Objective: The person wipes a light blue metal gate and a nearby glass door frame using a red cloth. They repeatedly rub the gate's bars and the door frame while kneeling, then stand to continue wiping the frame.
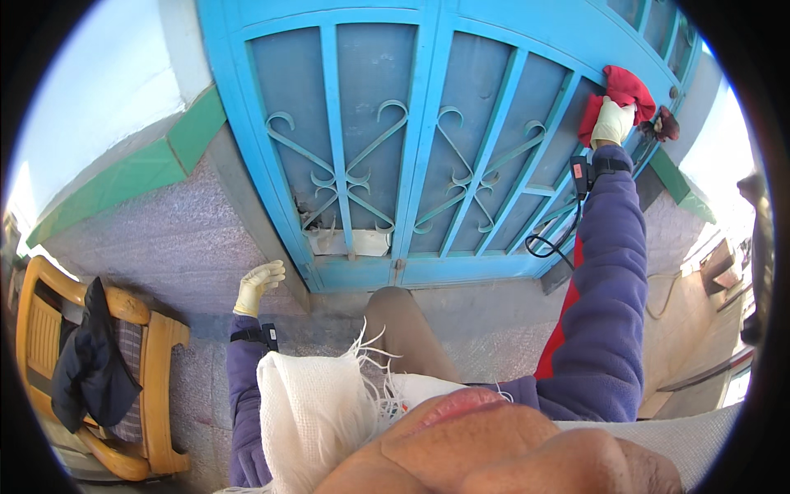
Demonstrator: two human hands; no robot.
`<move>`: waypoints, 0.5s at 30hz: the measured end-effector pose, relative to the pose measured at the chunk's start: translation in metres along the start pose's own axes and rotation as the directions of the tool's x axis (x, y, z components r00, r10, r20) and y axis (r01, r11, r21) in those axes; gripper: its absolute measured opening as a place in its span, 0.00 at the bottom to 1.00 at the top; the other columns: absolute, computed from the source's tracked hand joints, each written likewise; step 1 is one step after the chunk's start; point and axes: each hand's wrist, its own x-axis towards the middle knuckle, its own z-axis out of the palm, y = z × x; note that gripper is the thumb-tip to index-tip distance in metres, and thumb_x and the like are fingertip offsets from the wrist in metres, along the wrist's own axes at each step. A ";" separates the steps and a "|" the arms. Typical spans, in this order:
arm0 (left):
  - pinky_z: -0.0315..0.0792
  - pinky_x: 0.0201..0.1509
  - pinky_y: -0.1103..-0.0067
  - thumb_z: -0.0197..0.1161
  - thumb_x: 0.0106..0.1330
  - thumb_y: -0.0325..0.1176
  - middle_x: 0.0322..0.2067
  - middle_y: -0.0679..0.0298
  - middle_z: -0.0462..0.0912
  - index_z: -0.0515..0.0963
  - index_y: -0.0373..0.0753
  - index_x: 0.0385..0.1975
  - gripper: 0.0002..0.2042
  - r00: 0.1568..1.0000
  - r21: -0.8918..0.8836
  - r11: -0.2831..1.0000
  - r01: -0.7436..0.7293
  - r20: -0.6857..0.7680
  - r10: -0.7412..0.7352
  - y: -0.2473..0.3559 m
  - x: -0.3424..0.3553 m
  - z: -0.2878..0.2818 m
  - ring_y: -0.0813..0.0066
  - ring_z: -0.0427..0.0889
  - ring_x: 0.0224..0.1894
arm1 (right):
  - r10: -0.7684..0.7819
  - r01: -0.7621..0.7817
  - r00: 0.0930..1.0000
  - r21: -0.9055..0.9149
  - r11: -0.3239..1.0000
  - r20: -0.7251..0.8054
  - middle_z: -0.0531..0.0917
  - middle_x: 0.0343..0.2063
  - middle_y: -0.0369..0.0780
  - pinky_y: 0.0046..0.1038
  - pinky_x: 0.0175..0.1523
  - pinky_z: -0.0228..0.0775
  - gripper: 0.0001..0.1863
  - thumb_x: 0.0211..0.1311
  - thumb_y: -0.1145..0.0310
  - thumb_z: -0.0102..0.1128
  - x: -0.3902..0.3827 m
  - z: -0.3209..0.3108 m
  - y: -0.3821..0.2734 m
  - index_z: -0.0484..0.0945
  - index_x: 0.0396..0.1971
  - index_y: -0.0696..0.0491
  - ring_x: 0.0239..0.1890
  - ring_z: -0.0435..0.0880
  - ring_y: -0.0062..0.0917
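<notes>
My right hand (615, 122), in a pale glove, reaches far up and right. It is closed on a red cloth (628, 86), bunched against the blue metal door (426, 123) near its right edge. Beside that hand a small dark reddish bundle (665, 127) hangs by the door edge; its kind is unclear. My left hand (262, 284), also gloved, hangs low at the left, near the wall. Its fingers are loosely curved, with nothing visible in them, and it is apart from the door.
A wooden armchair (156, 362) stands at the lower left with a dark garment (92, 362) draped over it. A rough wall (148, 239) with a green band (123, 185) flanks the door on the left. Scroll-shaped bars (337, 177) cross the door panels. A black cable (539, 240) hangs by my right arm.
</notes>
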 end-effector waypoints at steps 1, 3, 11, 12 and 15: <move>0.75 0.52 0.77 0.60 0.68 0.39 0.48 0.56 0.85 0.81 0.34 0.52 0.18 0.999 -0.030 0.999 -0.027 0.021 0.028 0.003 -0.002 0.000 0.68 0.86 0.47 | -0.121 0.122 0.989 -0.008 0.993 0.086 0.80 0.53 0.49 0.37 0.60 0.70 0.34 0.51 0.65 0.72 -0.007 0.001 -0.020 0.71 0.59 0.58 0.55 0.80 0.45; 0.76 0.52 0.77 0.60 0.68 0.38 0.48 0.55 0.85 0.81 0.33 0.52 0.18 0.999 -0.049 0.998 -0.049 0.021 0.050 0.010 -0.008 0.001 0.68 0.86 0.47 | -0.373 0.378 0.925 -0.078 0.923 0.076 0.78 0.56 0.48 0.38 0.61 0.70 0.36 0.50 0.64 0.72 -0.030 0.018 -0.068 0.70 0.60 0.57 0.56 0.79 0.46; 0.74 0.52 0.79 0.60 0.67 0.37 0.49 0.61 0.86 0.81 0.36 0.52 0.18 0.985 -0.132 0.979 -0.158 0.048 0.165 0.033 -0.032 -0.009 0.74 0.85 0.47 | -0.812 0.830 0.543 0.009 0.557 0.214 0.77 0.57 0.45 0.42 0.55 0.73 0.35 0.51 0.55 0.70 -0.183 0.085 -0.279 0.71 0.59 0.52 0.52 0.80 0.48; 0.74 0.54 0.78 0.59 0.67 0.37 0.51 0.59 0.85 0.81 0.34 0.52 0.18 0.988 -0.120 0.981 -0.151 0.025 0.155 0.034 -0.035 -0.013 0.72 0.85 0.48 | -0.851 0.868 0.483 0.012 0.496 0.203 0.77 0.58 0.43 0.43 0.54 0.74 0.33 0.52 0.54 0.70 -0.203 0.092 -0.299 0.72 0.57 0.52 0.49 0.81 0.49; 0.74 0.56 0.76 0.58 0.68 0.36 0.53 0.57 0.83 0.81 0.34 0.51 0.17 0.984 -0.111 0.977 -0.181 -0.027 0.179 0.037 -0.042 -0.022 0.69 0.85 0.49 | -0.889 0.922 0.350 0.062 0.383 0.294 0.75 0.59 0.45 0.41 0.51 0.75 0.37 0.46 0.73 0.63 -0.263 0.109 -0.341 0.69 0.63 0.53 0.48 0.79 0.46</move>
